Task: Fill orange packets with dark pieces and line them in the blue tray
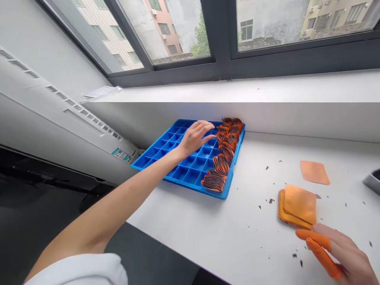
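Note:
My left hand (196,136) reaches over the blue compartment tray (181,182) with its fingers stretched out and the thumb apart; nothing shows in it. Its fingertips are beside the bundles of folded orange-and-black pieces (227,144) that stand in the compartments along the tray's right side. My right hand (341,249) is at the lower right, orange finger cots on two of its digits. Those two digits are apart, with nothing visible between them. Just beyond them lies a stack of orange square sheets (299,206), the upper ones shifted from the lower ones.
A single lighter orange square (314,172) lies behind the stack. Small dark scraps (271,201) are scattered over the white table (190,221). A grey object (372,181) is at the right edge. The windowsill wall (297,118) runs behind the tray, and a white appliance (59,114) stands left.

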Available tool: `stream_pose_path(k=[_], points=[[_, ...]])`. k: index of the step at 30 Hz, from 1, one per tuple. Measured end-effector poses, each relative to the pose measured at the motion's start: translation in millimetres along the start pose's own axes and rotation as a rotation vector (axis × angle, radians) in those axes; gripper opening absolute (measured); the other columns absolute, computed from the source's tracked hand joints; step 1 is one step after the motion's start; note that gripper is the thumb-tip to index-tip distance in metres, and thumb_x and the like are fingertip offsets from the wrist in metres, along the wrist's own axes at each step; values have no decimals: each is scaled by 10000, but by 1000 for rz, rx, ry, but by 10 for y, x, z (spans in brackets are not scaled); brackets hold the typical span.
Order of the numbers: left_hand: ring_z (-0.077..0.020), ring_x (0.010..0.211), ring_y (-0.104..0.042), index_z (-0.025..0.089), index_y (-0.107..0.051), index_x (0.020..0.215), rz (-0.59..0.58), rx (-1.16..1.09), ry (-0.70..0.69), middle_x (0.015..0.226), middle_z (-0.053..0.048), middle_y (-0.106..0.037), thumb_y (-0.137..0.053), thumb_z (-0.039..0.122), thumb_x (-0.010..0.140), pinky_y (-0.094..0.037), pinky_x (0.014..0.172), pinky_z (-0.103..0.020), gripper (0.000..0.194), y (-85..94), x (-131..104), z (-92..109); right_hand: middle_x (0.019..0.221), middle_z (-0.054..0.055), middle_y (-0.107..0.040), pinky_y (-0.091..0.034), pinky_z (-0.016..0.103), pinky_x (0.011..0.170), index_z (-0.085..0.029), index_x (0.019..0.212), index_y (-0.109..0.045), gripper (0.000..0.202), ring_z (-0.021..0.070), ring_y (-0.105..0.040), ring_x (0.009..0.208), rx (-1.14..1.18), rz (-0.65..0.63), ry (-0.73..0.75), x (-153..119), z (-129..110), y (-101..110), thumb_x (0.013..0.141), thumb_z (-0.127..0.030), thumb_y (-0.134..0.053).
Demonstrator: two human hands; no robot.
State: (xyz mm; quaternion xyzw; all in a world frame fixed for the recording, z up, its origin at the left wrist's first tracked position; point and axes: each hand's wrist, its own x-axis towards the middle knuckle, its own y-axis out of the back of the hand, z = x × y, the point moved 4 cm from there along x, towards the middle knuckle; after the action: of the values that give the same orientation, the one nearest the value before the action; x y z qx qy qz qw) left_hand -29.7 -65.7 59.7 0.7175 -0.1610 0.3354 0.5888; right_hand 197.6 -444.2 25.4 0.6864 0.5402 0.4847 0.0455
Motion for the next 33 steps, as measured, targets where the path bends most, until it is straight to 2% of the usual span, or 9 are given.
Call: stream_pose_path(k=[3, 5, 7, 11, 14, 17, 22, 29, 33], points=[[-239, 1050, -675, 266, -594, 1208, 216, -39, 0, 1095, -68, -727, -657, 382, 938, -576, 938, -435, 300, 370, 123, 326, 578, -33, -500, -348, 264, 428, -224, 1165, -626, 284, 137, -454, 442, 45, 7, 81, 27, -106, 64, 980, -89, -457], [-227, 1035, -689, 318, -569, 1263, 326, -159, -12, 1098, -41, -729, -644, 290, 941, -591, 901, -432, 332, 555, 179, 700, 586, -17, -511, -345, 276, 438, -210, 1123, -634, 251, 144, -446, 452, 91, 14, 123, 7, -147, 91, 1013, -135, -422], [-212, 1000, -707, 341, -557, 1304, 316, -323, -65, 1070, -18, -733, -605, 237, 954, -611, 859, -425, 368, 596, 196, 1183, 598, 3, -527, -336, 281, 441, -200, 1048, -654, 262, 140, -430, 455, 157, 53, 135, -30, -152, 120, 1054, -210, -392], [-201, 1077, -699, 325, -527, 1372, -102, -571, -183, 1182, -53, -729, -591, 239, 972, -628, 911, -386, 414, 136, 130, 2180, 602, 19, -549, -364, 274, 453, -195, 912, -725, 376, 136, -482, 495, 274, 262, -84, -84, -9, 215, 1087, -326, -419], [-246, 1362, -535, 284, -524, 1397, -300, -670, -85, 1472, -113, -557, -572, 347, 993, -539, 1091, -441, 411, -387, 119, 2579, 617, 19, -564, -426, 300, 512, -224, 868, -739, 411, 156, -518, 566, 272, 434, -279, -107, 135, 289, 1083, -409, -442], [-311, 1518, -313, 282, -420, 1496, -509, -695, 50, 1620, -128, -349, -649, 522, 921, -405, 1195, -542, 664, -831, 196, 2709, 657, 23, -575, -455, 320, 565, -232, 876, -714, 397, 164, -522, 611, 221, 557, -376, -124, 241, 347, 1084, -406, -424], [-287, 1435, -437, 272, -478, 1460, -641, -732, 52, 1507, -95, -521, -670, 524, 907, -377, 1210, -512, 638, -1052, 254, 2757, 783, 37, -635, -515, 334, 664, -226, 982, -701, 356, 178, -591, 710, 64, 552, -555, -139, 429, 410, 1060, -470, -455], [-302, 1386, -463, 301, -404, 1504, -518, -751, -19, 1488, -92, -530, -590, 605, 926, -373, 1190, -527, 679, -1001, 111, 2705, 1231, 71, -664, -526, 450, 910, -255, 1233, -647, 379, 275, -633, 1071, -206, 125, -611, -108, 978, 495, 981, -524, -558], [-302, 1380, -475, 311, -304, 1555, -360, -810, -9, 1501, -118, -515, -422, 688, 959, -404, 1164, -514, 715, -1018, 112, 2618, 1488, 117, -494, -310, 600, 1138, -211, 1317, -622, 603, 382, -413, 1386, -336, -141, -532, 62, 1427, 555, 903, -648, -604]])
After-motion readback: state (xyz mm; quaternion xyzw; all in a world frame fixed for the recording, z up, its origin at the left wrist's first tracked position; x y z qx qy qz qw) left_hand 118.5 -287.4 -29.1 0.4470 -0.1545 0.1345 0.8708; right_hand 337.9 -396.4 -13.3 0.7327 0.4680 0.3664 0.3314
